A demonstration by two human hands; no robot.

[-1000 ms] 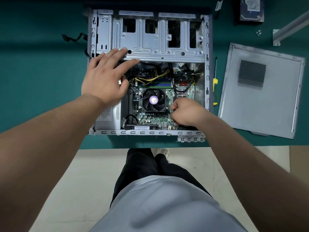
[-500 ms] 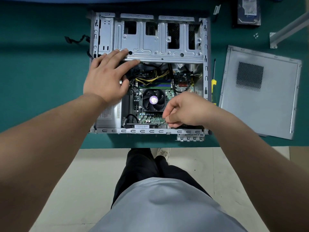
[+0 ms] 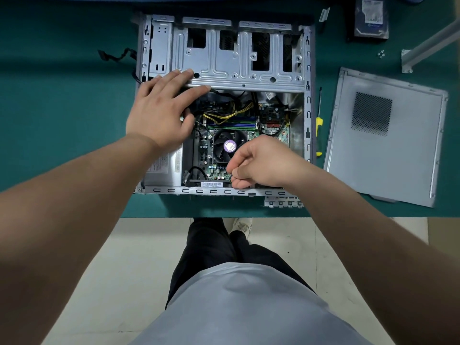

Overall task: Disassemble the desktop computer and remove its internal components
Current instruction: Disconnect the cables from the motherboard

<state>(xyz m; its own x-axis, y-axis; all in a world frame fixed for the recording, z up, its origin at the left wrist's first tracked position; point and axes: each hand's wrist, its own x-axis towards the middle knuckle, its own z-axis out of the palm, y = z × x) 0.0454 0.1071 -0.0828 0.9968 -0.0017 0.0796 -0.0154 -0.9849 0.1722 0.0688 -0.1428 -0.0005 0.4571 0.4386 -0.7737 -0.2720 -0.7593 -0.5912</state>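
— Where's the computer case (image 3: 224,58) sitting?

— Flat on its side at twelve o'clock on the green counter (image 3: 62,108), open side up. I'd guess that steel shell is heavy and stiff, with sharp folded edges, so best held by the rim or the drive cage.

— And the hands?

— The left hand (image 3: 159,115) lies flat, fingers straight, pressing the cage edge at about ten o'clock. The right hand (image 3: 258,163), at five o'clock inside the case, has its grip pinched shut on something small near the board's lower edge; what exactly, I cannot tell.

— The motherboard (image 3: 216,168)?

— Thin and fragile, I'd say. Hold it by its edges, never the fan (image 3: 225,145) at centre.

— Off to the side?

— The side panel (image 3: 388,135) at three o'clock, the screwdriver (image 3: 319,125) between it and the case.
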